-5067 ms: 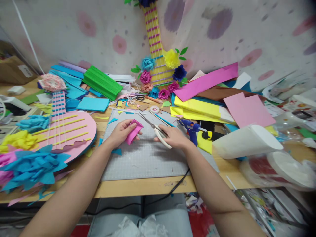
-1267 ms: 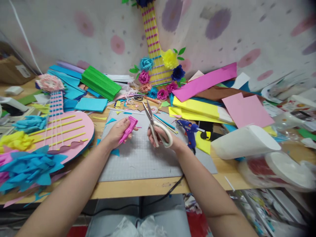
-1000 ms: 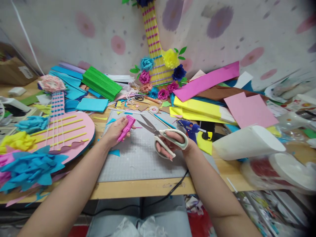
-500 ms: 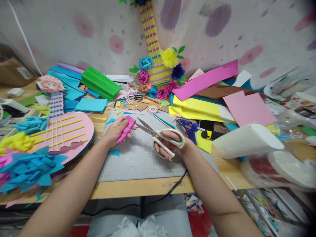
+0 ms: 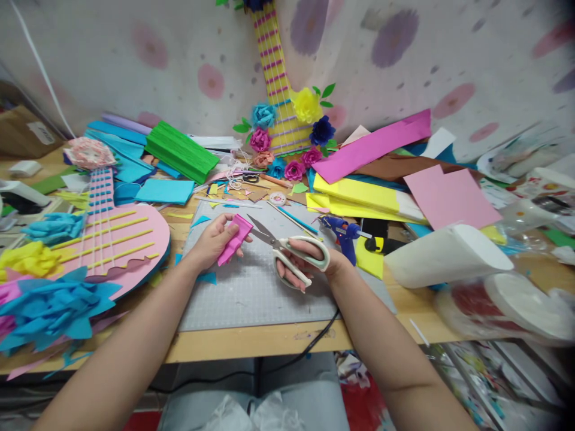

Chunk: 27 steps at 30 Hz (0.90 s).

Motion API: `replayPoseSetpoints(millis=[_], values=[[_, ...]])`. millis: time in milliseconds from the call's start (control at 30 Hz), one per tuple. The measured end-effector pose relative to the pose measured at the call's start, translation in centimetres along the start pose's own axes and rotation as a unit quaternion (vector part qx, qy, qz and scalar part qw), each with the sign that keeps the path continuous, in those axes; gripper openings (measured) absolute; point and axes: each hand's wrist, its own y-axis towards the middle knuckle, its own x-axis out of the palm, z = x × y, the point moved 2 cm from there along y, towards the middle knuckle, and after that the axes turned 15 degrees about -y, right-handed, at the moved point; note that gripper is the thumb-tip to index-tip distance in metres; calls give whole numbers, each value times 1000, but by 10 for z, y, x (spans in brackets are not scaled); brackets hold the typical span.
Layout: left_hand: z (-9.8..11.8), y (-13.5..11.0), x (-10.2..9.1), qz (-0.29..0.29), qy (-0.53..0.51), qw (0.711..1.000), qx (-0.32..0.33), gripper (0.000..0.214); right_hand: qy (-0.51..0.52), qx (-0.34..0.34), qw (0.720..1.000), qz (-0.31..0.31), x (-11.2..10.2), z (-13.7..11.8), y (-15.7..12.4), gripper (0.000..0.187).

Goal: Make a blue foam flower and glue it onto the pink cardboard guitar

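My left hand (image 5: 214,240) grips a folded piece of magenta crepe paper (image 5: 236,239), thumb on top and fingertips showing beneath it. In my right hand (image 5: 305,261) is a pair of scissors (image 5: 282,246) with pale grey-white handles, my fingers through the loops. The blades are parted and point left, their tips close to the right edge of the paper. Whether the tips touch it I cannot tell. Both hands are above a grey gridded cutting mat (image 5: 251,305), where small blue paper scraps (image 5: 207,278) lie near my left wrist.
A pink paper guitar (image 5: 135,239) with paper flowers lies at left. A yellow guitar (image 5: 275,72) leans against the back wall. A blue glue gun (image 5: 345,234), a white roll (image 5: 444,257) and yellow crepe paper (image 5: 359,194) are at right. A black cable (image 5: 314,341) hangs over the table edge.
The magenta paper has turned slightly to face me more and shifted a little right. The scissors have moved a little left, nearer the paper, with their blades still apart.
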Motion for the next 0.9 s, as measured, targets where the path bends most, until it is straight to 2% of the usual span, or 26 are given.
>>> replayPoseSetpoints(millis=[67,133,300,400,533,900], values=[[-2,0,3,-6,-3,1000,-6,46,16,-15,996,-83,5,-3,2,63],[-3,0,7,-13,-9,1000,-14,48,20,-26,994,-107,8,-5,5,63],[-6,0,11,-22,-16,1000,-13,47,-2,-3,998,-61,13,-6,9,62],[-5,1,10,-17,-19,1000,2,46,-3,-20,999,-29,14,-7,10,61],[-4,0,9,-17,-19,1000,13,45,7,-53,998,-20,15,-7,11,57],[-1,-3,7,-11,-6,1000,3,46,53,-26,998,2,11,0,10,50]])
